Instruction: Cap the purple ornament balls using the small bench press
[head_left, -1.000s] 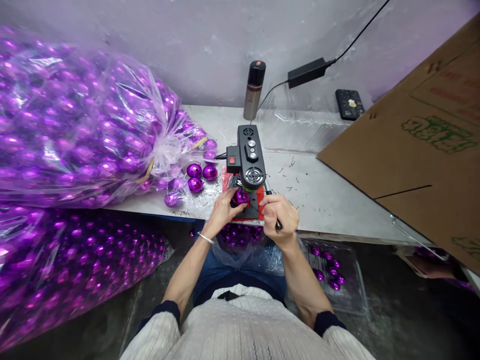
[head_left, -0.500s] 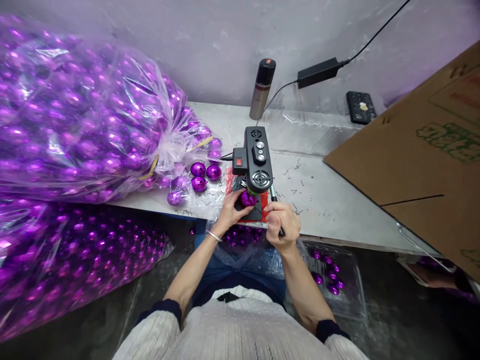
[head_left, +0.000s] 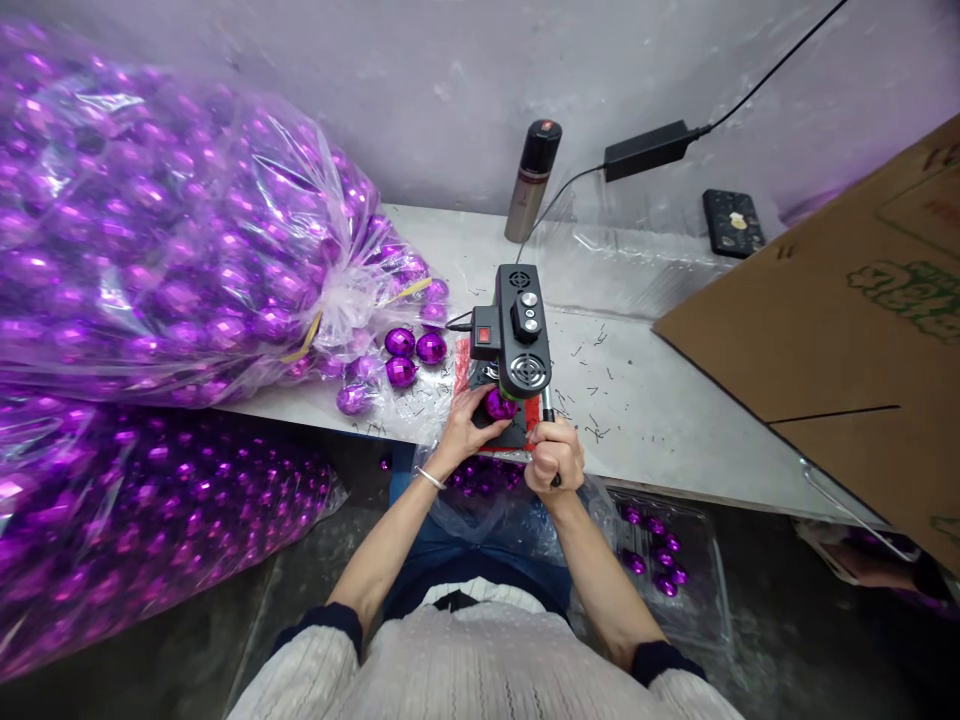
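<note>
A shiny purple faceted bauble sits under the head of a small black hand press, pinched between the thumb and fingers of my left hand. My right hand is wrapped round the press's lever, at its black grip. The press has a red switch on its left side and stands on a red mat. Several loose purple baubles lie on the table left of the press. Below the table edge, more baubles rest in clear plastic at my lap.
Large clear bags of purple baubles fill the left. Behind the press stand a spray can and a black power adapter. A dark phone-like case lies farther right, near a cardboard box. A clear tray holds several baubles below.
My right hand has shifted slightly left with the lever grip. My left hand keeps its hold on the bauble under the press. The whole view has shifted a little.
</note>
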